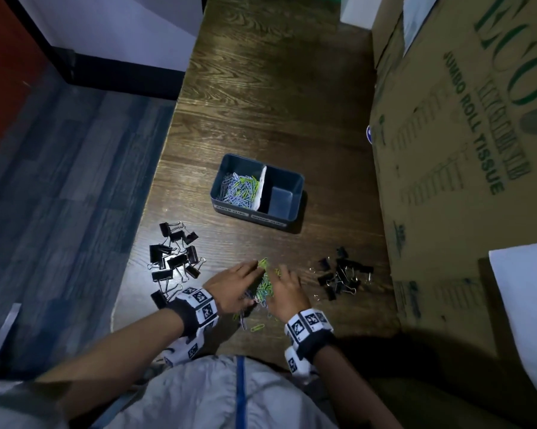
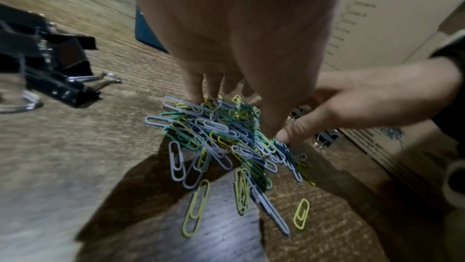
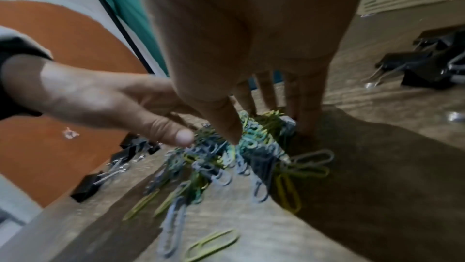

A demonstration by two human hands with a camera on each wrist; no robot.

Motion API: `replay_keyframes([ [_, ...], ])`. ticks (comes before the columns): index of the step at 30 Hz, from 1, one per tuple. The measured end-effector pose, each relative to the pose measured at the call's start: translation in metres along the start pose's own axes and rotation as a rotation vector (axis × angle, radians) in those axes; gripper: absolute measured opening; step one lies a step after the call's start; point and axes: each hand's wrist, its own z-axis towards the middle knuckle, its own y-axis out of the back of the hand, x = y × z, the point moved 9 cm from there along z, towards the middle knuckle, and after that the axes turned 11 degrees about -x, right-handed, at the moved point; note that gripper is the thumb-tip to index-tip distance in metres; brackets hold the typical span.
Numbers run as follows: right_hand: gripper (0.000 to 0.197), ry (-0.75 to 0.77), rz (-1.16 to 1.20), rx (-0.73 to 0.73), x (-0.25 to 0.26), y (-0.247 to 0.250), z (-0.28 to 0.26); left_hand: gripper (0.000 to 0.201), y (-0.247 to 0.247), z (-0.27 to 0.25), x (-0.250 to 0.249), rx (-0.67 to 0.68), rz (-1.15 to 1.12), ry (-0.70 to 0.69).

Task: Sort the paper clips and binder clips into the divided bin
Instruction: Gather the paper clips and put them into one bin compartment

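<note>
A heap of blue, green and yellow paper clips [image 1: 264, 286] [image 2: 221, 137] [image 3: 261, 159] lies near the table's front edge. My left hand [image 1: 253, 284] [image 2: 234, 113] grips it from the left, fingers on the far side and thumb on the near side. My right hand [image 1: 276, 284] [image 3: 251, 123] grips it from the right in the same way. A few loose clips [image 1: 257, 328] [image 2: 301, 214] lie in front. The dark divided bin [image 1: 287, 216] stands farther back; its left compartment holds paper clips [image 1: 237, 188] and its right compartment is bare. Black binder clips lie in a left group [image 1: 174, 258] and a right group [image 1: 341, 277].
A large cardboard box [image 1: 462, 168] printed "JUMBO ROLL TISSUE" walls off the table's right side. The table's left edge [image 1: 143, 212] drops to blue-grey flooring, close to the left binder clips. Bare wood stretches behind the bin.
</note>
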Motion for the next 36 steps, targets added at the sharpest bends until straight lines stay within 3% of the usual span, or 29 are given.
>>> replay_keyframes([
  [2,0.069,0.056,0.073,-0.028,0.009,-0.008,-0.005,0.089,0.014,-0.009,0.004,-0.098,-0.034,0.009],
  [5,0.072,-0.015,0.168,-0.095,-0.003,0.001,-0.01,0.089,0.029,-0.029,0.017,-0.178,0.033,0.064],
  [7,0.087,-0.089,0.136,-0.09,-0.018,0.005,-0.017,0.097,0.029,-0.042,0.03,-0.16,0.063,0.153],
  [11,0.132,-0.199,0.064,0.055,-0.04,-0.011,-0.034,0.115,0.016,-0.059,0.047,-0.054,0.006,0.325],
  [13,0.138,-0.169,0.029,0.041,-0.04,-0.021,-0.038,0.123,0.006,-0.064,0.048,-0.007,-0.004,0.37],
  [17,0.132,-0.118,0.026,0.013,-0.02,-0.037,-0.034,0.128,-0.013,-0.057,0.041,0.04,0.002,0.376],
  [22,0.101,-0.147,0.169,-0.106,-0.001,-0.03,-0.018,0.084,-0.004,-0.031,0.018,-0.107,-0.127,0.278],
  [27,0.087,-0.144,0.274,-0.154,-0.009,-0.017,-0.009,0.07,0.011,-0.026,0.021,-0.203,-0.181,0.264],
  [29,0.091,-0.182,0.238,-0.146,-0.023,-0.013,-0.012,0.079,0.017,-0.031,0.025,-0.2,-0.064,0.257],
  [33,0.131,-0.197,0.082,-0.04,-0.039,-0.017,-0.019,0.133,0.009,-0.037,0.036,-0.121,0.061,0.307],
  [36,0.14,-0.139,-0.015,0.017,-0.022,-0.02,-0.011,0.146,-0.005,-0.029,0.032,-0.035,0.118,0.306],
])
